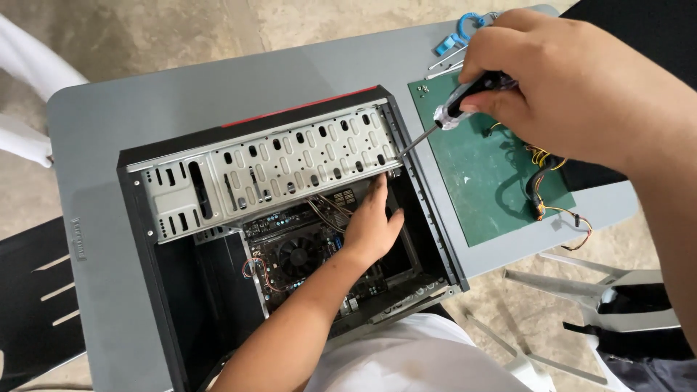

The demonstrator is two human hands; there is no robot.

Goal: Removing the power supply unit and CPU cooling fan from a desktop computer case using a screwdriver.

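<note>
An open black computer case (145,218) lies on its side on a grey table (94,145). A perforated metal drive cage (290,160) spans its top. My right hand (573,87) grips a screwdriver (454,109) with a black and clear handle; its tip touches the cage's right end near the case rim. My left hand (374,221) reaches inside the case, fingers up under the cage's right end. Below it sit the motherboard and its round cooler fan (298,255).
A green cutting mat (486,174) lies right of the case with coloured cables (548,189) trailing off it. A blue tool and metal rods (457,40) rest at the table's far edge. White plastic chairs (602,290) stand around; a black panel (36,290) sits at left.
</note>
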